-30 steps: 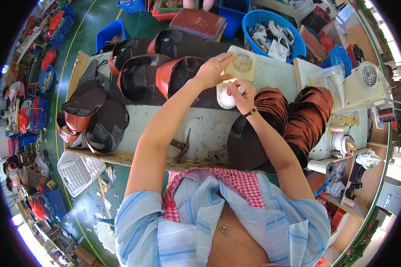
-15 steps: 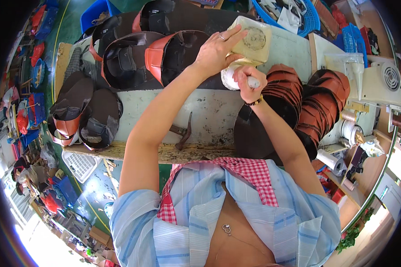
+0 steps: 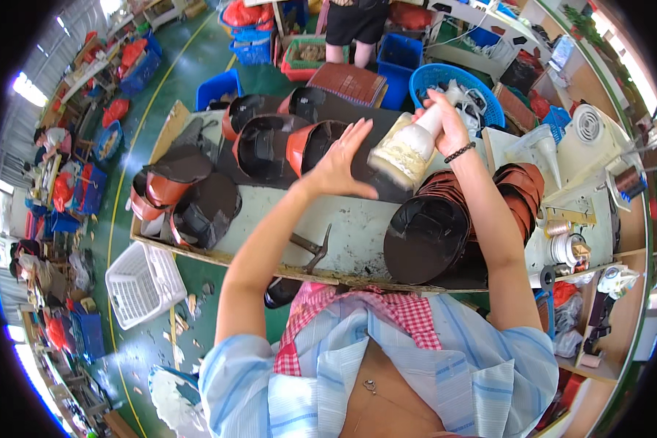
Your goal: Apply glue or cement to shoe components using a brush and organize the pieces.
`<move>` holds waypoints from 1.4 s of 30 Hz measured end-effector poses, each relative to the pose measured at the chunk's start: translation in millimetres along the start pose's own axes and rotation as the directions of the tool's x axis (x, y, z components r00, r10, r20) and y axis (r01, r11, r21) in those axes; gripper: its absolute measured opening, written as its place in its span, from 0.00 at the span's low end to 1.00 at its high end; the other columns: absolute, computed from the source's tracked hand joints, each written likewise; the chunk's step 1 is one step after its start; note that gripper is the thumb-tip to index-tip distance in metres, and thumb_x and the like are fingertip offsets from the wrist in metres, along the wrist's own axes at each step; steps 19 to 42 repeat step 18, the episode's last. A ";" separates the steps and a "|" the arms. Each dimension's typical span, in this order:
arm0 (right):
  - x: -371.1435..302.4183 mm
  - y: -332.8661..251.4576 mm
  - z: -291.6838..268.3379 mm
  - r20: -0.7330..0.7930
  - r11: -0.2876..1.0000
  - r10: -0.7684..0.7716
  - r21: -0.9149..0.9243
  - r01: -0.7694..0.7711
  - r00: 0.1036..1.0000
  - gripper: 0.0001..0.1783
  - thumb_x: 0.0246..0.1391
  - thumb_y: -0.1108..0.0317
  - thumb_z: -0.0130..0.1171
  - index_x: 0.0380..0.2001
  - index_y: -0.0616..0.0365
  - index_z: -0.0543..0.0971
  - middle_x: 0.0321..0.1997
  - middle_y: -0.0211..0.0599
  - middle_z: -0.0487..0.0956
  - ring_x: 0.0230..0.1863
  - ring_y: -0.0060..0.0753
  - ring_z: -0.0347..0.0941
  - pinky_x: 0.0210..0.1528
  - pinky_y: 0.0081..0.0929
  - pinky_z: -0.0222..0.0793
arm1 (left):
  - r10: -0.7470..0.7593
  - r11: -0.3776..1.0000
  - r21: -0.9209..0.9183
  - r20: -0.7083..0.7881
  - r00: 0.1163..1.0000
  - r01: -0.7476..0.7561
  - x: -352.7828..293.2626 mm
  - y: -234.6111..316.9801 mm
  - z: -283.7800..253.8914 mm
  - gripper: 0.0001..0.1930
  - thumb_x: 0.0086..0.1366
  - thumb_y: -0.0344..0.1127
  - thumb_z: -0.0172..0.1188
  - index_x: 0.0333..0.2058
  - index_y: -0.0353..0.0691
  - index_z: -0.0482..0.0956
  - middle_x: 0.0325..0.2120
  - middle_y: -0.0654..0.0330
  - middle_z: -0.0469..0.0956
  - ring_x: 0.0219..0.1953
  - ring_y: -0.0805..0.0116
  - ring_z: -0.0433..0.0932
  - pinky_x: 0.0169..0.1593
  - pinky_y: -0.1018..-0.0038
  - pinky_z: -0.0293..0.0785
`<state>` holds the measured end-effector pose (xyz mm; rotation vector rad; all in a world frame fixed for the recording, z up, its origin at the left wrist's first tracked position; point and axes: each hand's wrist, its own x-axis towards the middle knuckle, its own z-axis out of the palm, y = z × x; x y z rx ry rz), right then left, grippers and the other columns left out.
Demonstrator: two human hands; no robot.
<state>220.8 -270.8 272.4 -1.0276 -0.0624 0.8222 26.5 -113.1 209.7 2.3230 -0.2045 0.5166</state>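
My right hand (image 3: 447, 125) is closed around the narrow neck of a white bottle-like container (image 3: 409, 150). Its wider end is crusted cream-yellow and tilts down to the left above the bench. My left hand (image 3: 342, 166) is held in the air with fingers spread, holding nothing, apart from the container. Beneath and beyond it lie dark flat soles with reddish-brown curved uppers (image 3: 306, 146). A nested stack of similar pieces (image 3: 434, 226) stands below my right forearm, a second stack (image 3: 522, 193) to its right.
A hammer (image 3: 315, 250) lies near the front edge of the bench (image 3: 350, 219). More sole pieces (image 3: 204, 208) sit at the left end. Beyond are a blue basket (image 3: 500, 109) and a person's legs (image 3: 361, 52). A white crate (image 3: 142, 285) stands on the floor.
My left hand has let go of the container and moved toward me, fingers spreading. My right hand has raised its neck end, tilting the crusted end downward. The view takes in more beyond the bench.
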 end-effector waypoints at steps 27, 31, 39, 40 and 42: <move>-208.9 40.5 -36.6 0.485 0.277 -0.321 -0.773 0.570 0.813 0.51 0.39 0.52 0.70 0.64 0.51 0.55 0.64 0.43 0.62 0.64 0.48 0.58 0.66 0.34 0.50 | -0.124 0.945 -0.322 -0.192 0.973 0.057 -48.2 133.4 74.6 0.53 0.48 0.27 0.70 0.66 0.46 0.42 0.44 0.50 0.78 0.52 0.52 0.74 0.56 0.65 0.67; -208.9 40.5 -36.6 0.485 0.277 -0.321 -0.773 0.570 0.813 0.51 0.39 0.52 0.70 0.64 0.51 0.55 0.64 0.43 0.62 0.64 0.48 0.58 0.66 0.34 0.50 | -0.124 0.945 -0.322 -0.192 0.973 0.057 -48.2 133.4 74.6 0.53 0.48 0.27 0.70 0.66 0.46 0.42 0.44 0.50 0.78 0.52 0.52 0.74 0.56 0.65 0.67; -208.9 40.5 -36.6 0.485 0.277 -0.321 -0.773 0.570 0.813 0.51 0.39 0.52 0.70 0.64 0.51 0.55 0.64 0.43 0.62 0.64 0.48 0.58 0.66 0.34 0.50 | -0.124 0.945 -0.322 -0.192 0.973 0.057 -48.2 133.4 74.6 0.53 0.48 0.27 0.70 0.66 0.46 0.42 0.44 0.50 0.78 0.52 0.52 0.74 0.56 0.65 0.67; -208.9 40.5 -36.6 0.485 0.277 -0.321 -0.773 0.570 0.813 0.51 0.39 0.52 0.70 0.64 0.51 0.55 0.64 0.43 0.62 0.64 0.48 0.58 0.66 0.34 0.50 | -0.124 0.945 -0.322 -0.192 0.973 0.057 -48.2 133.4 74.6 0.53 0.48 0.27 0.70 0.66 0.46 0.42 0.44 0.50 0.78 0.52 0.52 0.74 0.56 0.65 0.67; -208.9 40.5 -36.6 0.485 0.277 -0.321 -0.773 0.570 0.813 0.51 0.39 0.52 0.70 0.64 0.51 0.55 0.64 0.43 0.62 0.64 0.48 0.58 0.66 0.34 0.50 | -0.124 0.945 -0.322 -0.192 0.973 0.057 -48.2 133.4 74.6 0.53 0.48 0.27 0.70 0.66 0.46 0.42 0.44 0.50 0.78 0.52 0.52 0.74 0.56 0.65 0.67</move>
